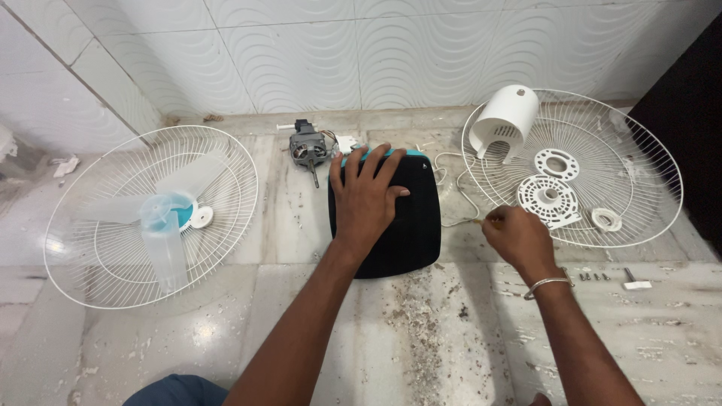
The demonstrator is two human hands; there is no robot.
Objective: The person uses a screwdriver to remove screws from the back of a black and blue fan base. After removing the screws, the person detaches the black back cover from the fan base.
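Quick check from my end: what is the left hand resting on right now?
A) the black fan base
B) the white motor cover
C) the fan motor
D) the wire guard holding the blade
A: the left hand lies flat, fingers spread, on the black fan base; the fan motor sits apart behind it.

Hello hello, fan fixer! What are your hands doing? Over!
Left hand flat on the black fan base. Right hand closed on a small tool, beside the wire grille. Motor lies behind the base.

right hand point(517, 237) hides most of a thin tool point(477, 221); small screws point(593, 276) too tiny to tell apart
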